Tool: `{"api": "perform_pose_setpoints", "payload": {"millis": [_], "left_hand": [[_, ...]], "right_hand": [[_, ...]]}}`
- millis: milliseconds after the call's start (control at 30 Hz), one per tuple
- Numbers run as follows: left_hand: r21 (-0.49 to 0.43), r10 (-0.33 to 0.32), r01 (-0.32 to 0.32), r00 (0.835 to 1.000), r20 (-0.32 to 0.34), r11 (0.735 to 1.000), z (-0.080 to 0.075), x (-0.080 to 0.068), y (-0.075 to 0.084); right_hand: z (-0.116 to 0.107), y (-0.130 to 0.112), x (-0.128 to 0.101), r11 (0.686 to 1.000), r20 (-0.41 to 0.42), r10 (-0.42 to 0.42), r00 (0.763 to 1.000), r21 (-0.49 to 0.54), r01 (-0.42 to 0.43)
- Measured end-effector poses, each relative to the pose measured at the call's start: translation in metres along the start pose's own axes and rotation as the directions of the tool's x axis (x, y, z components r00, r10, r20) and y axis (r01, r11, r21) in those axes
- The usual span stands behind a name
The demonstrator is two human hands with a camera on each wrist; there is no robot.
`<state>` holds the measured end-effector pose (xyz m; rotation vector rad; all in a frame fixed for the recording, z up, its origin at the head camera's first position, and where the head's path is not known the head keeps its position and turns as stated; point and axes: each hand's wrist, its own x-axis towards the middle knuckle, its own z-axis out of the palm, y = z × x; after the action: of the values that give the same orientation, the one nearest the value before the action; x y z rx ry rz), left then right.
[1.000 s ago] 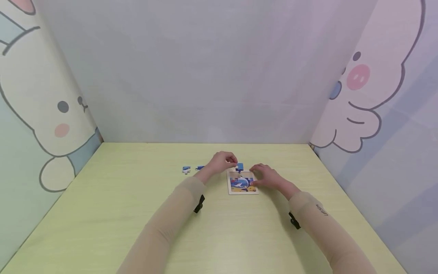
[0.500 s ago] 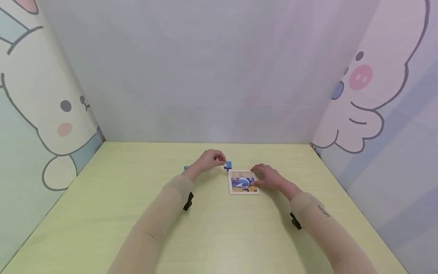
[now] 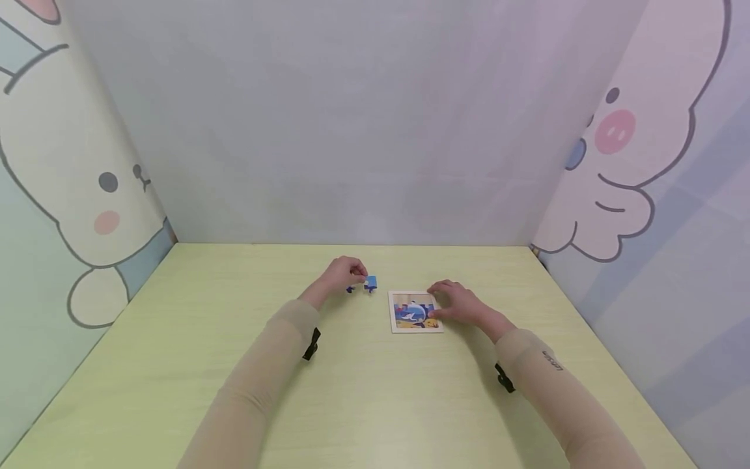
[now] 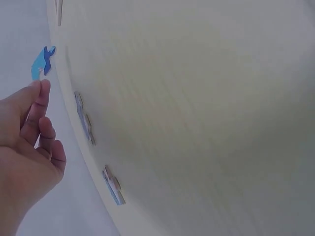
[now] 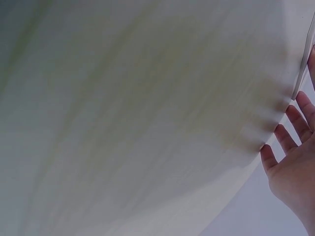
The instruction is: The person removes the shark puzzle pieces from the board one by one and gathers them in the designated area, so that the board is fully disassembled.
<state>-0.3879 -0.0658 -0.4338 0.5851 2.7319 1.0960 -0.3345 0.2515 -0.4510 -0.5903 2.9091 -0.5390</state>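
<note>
L hand (image 3: 338,275) has thumb + index tips pinched on the L edge of a blue puzzle pc (image 3: 372,283), held up off the tbl (image 3: 375,404), L of the white-rimmed tray (image 3: 416,330) & well apart from it. Pc is approx. square in head view, so long axis is hard to call; its dark-blue tab points down, twd the person. R hand (image 3: 459,305) is spread wide at the tray's R side. Tray lies flat, near edge running L–R. Loose pcs (image 4: 84,119) lie on tbl near L hand.
</note>
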Motion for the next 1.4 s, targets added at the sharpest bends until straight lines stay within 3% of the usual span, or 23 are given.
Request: {"api": "perform_pose_setpoints", "payload": {"millis": [333,633,967,1233,1400], "left_hand": [[0.048,-0.085,0.083,0.996,0.026,0.995,0.002,0.002,-0.005],[0.188,-0.026,0.031,0.999,-0.025,0.982,0.005,-0.001,0.003],[0.199,0.075,-0.067,0.997,-0.033,0.978,0.022,-0.015,0.031],[0.293,0.054,-0.045,0.998,-0.022,0.955,0.045,-0.024,0.041],[0.3,0.049,-0.041,0.999,-0.018,0.953,0.059,-0.031,0.046]], "right_hand": [[0.0,-0.002,-0.003,1.0,0.004,0.008,1.0,0.005,-0.008],[0.001,-0.001,-0.002,1.0,0.011,0.003,1.0,-0.006,-0.003],[-0.003,-0.004,-0.003,1.0,0.007,-0.006,1.0,0.008,0.006],[-0.003,-0.004,-0.002,1.0,0.011,-0.013,1.0,-0.018,0.013],[-0.003,-0.004,-0.001,0.999,0.012,-0.018,1.0,-0.041,0.018]]}}
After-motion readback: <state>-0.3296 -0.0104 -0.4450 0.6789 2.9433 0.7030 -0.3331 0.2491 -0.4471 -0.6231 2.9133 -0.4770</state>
